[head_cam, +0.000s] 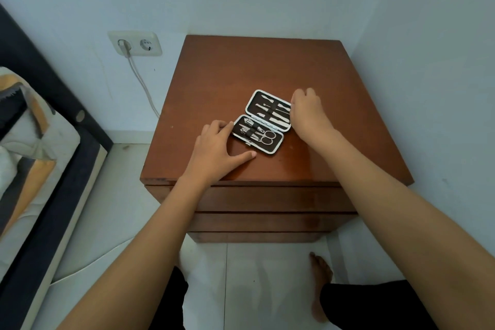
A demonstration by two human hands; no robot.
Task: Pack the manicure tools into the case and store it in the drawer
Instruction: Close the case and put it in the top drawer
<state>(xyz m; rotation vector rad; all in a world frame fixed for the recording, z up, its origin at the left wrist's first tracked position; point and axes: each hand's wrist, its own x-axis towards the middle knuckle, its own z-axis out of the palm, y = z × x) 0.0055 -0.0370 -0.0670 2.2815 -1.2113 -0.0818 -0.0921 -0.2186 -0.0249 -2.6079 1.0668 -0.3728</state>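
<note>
- Head view: the case [263, 122] is seen lying open on the nightstand [241, 69] between both hands, tools strapped inside.
- The left hand [218, 149] is laid flat, fingers spread — fingertips touching the case's near-left edge.
- The right hand [308, 112] is curled at the far half's right edge; its grip cannot be told.

One open manicure case [261, 122], two halves. One pair of scissors [265, 137] in the near half; other small metal tools there too small to count. About five slim metal tools [272, 112] in the far half. Three drawer fronts [267, 199]. One double wall socket [135, 43], one cord [142, 83] plugged in.
</note>
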